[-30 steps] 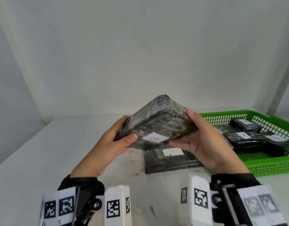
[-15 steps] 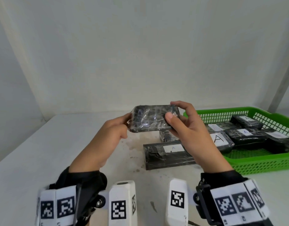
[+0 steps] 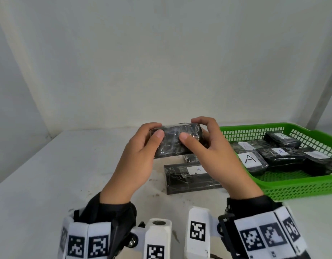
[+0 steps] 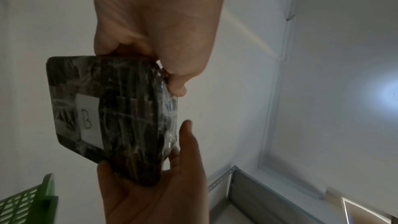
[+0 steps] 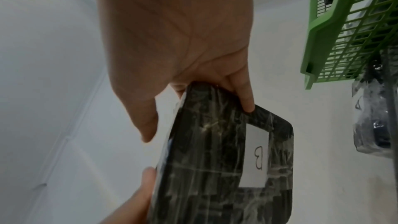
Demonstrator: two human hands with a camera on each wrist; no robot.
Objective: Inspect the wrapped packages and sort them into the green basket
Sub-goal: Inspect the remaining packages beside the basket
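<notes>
Left hand [image 3: 141, 157] and right hand [image 3: 215, 152] both pinch the package [image 3: 177, 141], thumbs on the near face, fingers curled over the top, one hand per end. It's held on edge above the worktop [image 3: 49, 184], probably to turn it and read the label [image 4: 89, 122]: wrist views show "B" on the face turned away from the head camera. Package sits between the hands, clear of the surface. Below it another package [image 3: 187, 176] labelled A lies mid-worktop. Basket [image 3: 300, 186] at the right edge holds several A-labelled ones.
</notes>
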